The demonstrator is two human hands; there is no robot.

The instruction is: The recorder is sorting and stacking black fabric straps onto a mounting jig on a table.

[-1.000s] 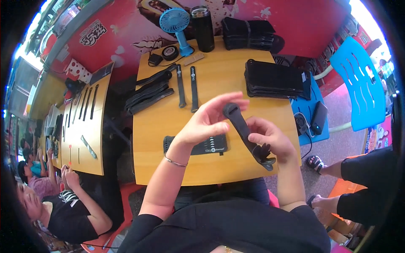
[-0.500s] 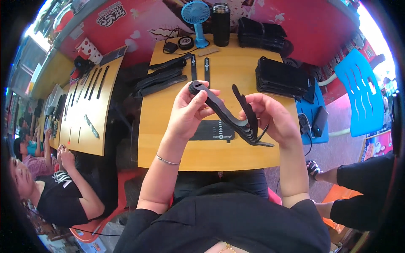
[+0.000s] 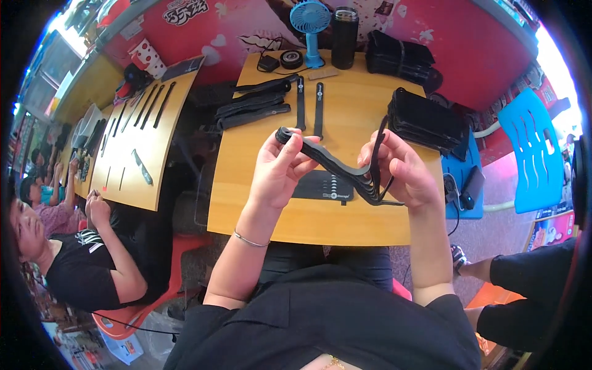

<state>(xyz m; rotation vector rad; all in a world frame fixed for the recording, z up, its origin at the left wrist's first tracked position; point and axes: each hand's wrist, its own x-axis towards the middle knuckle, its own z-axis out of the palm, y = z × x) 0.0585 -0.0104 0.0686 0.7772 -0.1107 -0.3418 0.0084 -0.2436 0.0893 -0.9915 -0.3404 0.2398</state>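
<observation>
A stack of thin black straps [image 3: 336,171] hangs between my hands above the table, sagging in a curve. My left hand [image 3: 274,172] pinches its rounded end between thumb and fingers. At the other side my right hand [image 3: 412,174] holds the fanned ends, with one strap standing up against its fingers and others splayed below. Beneath the stack lies a flat black sheet [image 3: 308,188] with a row of white marks, partly hidden by the straps. Farther back, two single black straps, a left one [image 3: 301,102] and a right one [image 3: 319,111], lie side by side.
Bundled black straps [image 3: 253,106] lie at the table's left. A pile of black flat pieces [image 3: 425,123] sits at the right, with a tied black bundle [image 3: 399,58] behind. A blue fan [image 3: 310,18] and black bottle [image 3: 344,38] stand at the back. A person [image 3: 92,259] sits left.
The view has shifted, so the table things sit farther right. My right hand has turned and its fingers have moved up along the standing strap; the splayed ends hang closer together.
</observation>
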